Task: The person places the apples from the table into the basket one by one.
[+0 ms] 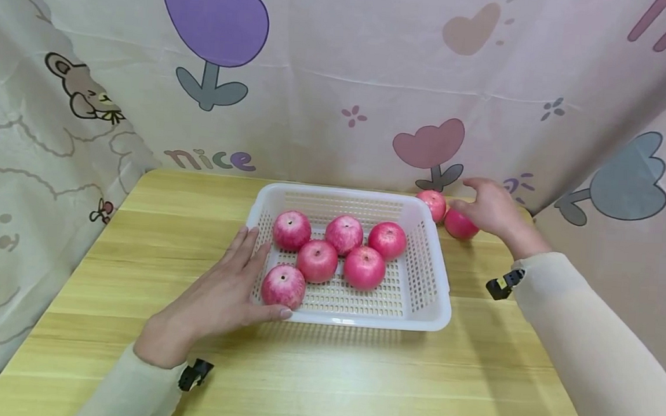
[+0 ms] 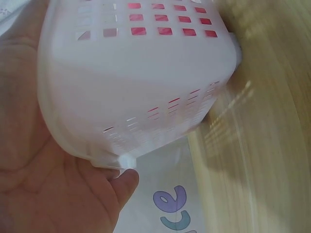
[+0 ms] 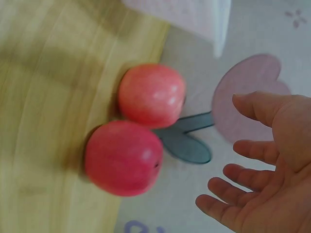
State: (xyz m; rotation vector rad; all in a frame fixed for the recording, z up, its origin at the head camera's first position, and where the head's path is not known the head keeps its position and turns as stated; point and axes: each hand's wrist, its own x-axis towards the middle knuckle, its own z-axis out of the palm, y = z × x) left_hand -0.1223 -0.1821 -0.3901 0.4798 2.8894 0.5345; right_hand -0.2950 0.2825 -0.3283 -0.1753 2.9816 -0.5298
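A white plastic basket (image 1: pixel 418 315) with slotted walls sits on the table, with several red-pink apples (image 1: pixel 365 268) inside. At its left front corner rests my left hand (image 1: pixel 219 293), fingers spread along the left rim and thumb along the front rim. The left wrist view shows the palm against the basket's outer rim (image 2: pixel 53 111). Behind the basket's right side are two more apples, a darker one (image 3: pixel 124 158) beside a paler one (image 3: pixel 151 95). My right hand (image 1: pixel 496 208) hovers by them with fingers apart and nothing in its grasp.
The wooden table (image 1: pixel 322 379) ends at the back against a printed curtain (image 1: pixel 315 124). More curtain (image 1: pixel 52 216) hangs along the left side and on the right. The basket stands near the table's back edge.
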